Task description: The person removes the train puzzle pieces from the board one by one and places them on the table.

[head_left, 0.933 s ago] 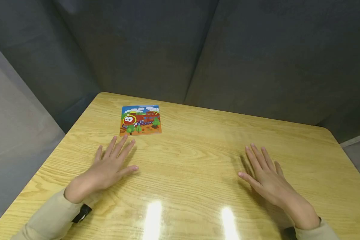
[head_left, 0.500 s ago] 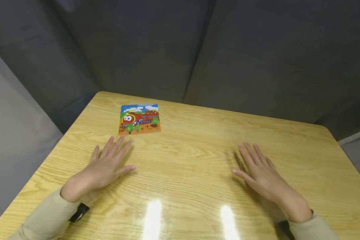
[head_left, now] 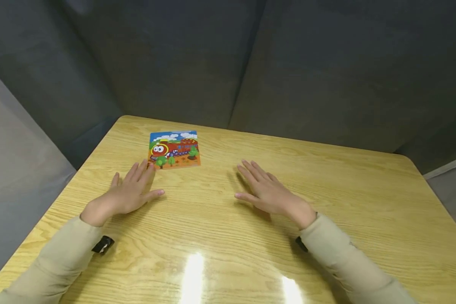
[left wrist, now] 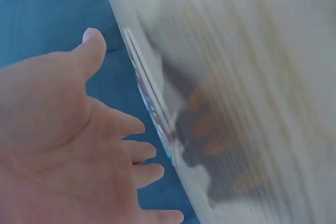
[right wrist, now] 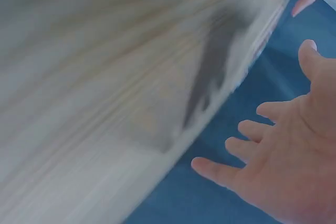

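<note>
A flat square picture puzzle (head_left: pixel 175 150) with a red cartoon train, trees and clouds lies towards the back left of the wooden table. My left hand (head_left: pixel 127 195), palm down with fingers spread, is by its near left corner; the index fingertip overlaps that corner in the head view, and I cannot tell whether it touches. In the left wrist view the puzzle (left wrist: pixel 149 98) shows edge-on beyond the fingers of the left hand (left wrist: pixel 79 140). To the right of the puzzle, my right hand (head_left: pixel 267 192) hovers over the table with straight fingers, holding nothing. The right wrist view shows its open palm (right wrist: pixel 294 156).
The wooden table (head_left: pixel 346 202) has rounded far corners and a glossy top with two bright reflections near the front. Dark grey cloth (head_left: pixel 308 71) hangs behind it, and a lighter grey cloth (head_left: pixel 15 147) stands at the left.
My right hand has moved left across the table, towards the puzzle. My left hand has shifted slightly forward, to the puzzle's near corner. The puzzle stays in place on the table.
</note>
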Motion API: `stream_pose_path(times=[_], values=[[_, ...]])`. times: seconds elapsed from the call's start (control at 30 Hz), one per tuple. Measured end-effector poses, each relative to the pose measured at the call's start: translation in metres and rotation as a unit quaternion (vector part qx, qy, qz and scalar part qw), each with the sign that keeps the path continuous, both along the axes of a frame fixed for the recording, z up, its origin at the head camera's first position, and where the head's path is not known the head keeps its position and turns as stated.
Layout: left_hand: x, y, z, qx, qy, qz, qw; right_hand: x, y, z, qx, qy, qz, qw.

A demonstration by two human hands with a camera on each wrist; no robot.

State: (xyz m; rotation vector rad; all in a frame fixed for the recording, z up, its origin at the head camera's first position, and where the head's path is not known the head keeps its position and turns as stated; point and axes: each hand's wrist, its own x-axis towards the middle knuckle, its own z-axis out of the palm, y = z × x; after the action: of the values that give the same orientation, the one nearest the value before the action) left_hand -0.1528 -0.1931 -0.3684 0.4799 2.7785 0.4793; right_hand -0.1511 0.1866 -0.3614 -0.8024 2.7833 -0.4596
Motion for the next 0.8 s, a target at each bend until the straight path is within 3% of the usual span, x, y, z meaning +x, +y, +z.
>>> stream_pose_path(times=[0.2, 0.4, 0.8], values=[[-0.016, -0.005, 0.001, -0.013, -0.030, 0.007, 0.9994, -0.033, -0.052, -0.009, 0.034, -0.037, 0.026, 0.9984], [-0.018, -0.007, 0.000, -0.013, -0.042, 0.000, 0.9991, -0.051, -0.089, -0.015, 0.064, -0.055, 0.041, 0.9956], [-0.017, -0.004, 0.000, -0.021, -0.040, -0.004, 0.9990, -0.054, -0.102, -0.012, 0.112, -0.063, 0.051, 0.9904]])
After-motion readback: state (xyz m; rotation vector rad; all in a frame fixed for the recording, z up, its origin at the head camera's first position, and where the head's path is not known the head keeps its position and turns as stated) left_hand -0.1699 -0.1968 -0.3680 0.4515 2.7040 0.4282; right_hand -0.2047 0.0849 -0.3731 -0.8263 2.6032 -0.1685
